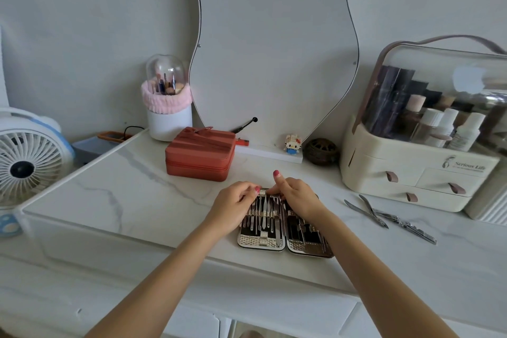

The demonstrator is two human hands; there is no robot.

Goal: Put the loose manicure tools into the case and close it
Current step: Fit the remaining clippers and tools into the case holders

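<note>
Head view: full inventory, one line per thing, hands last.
manicure case: 1, silver-brown, open flat at table front centre
loose manicure tools: several, steel, right of case
jewellery box: 1, terracotta, behind case
brush holder: 1, white with pink band, back left
fan: 1, white, far left
mirror: 1, wavy, against wall
brick figure: 1, white, on mirror base
cosmetics organiser: 1, cream, right
left hand: on case's top edge
right hand: on case's top edge
</note>
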